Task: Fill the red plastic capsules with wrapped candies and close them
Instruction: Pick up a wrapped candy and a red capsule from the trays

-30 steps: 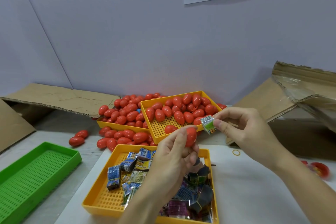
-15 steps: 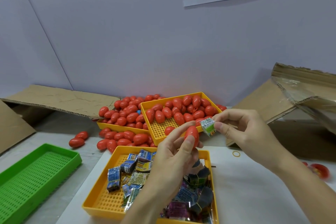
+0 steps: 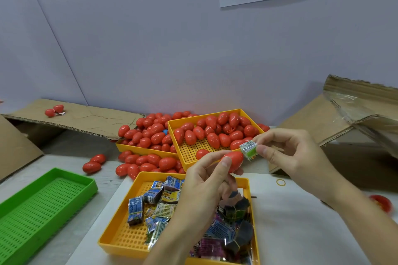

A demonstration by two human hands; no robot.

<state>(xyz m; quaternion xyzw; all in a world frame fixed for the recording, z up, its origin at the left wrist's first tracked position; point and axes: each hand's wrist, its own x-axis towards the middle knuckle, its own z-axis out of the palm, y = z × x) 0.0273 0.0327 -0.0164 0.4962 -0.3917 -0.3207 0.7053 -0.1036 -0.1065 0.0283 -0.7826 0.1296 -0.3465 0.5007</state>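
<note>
Pale worktop (image 3: 301,221), yellow candy tray (image 3: 120,241) below hands. Left hand (image 3: 206,180) fingers curled round red capsule (image 3: 233,160), raised above tray. Right hand (image 3: 295,153) pinches wrapped candy (image 3: 249,150) touching capsule tip. Capsule looks closed: judge split halves first, then seat candy squarely.
</note>
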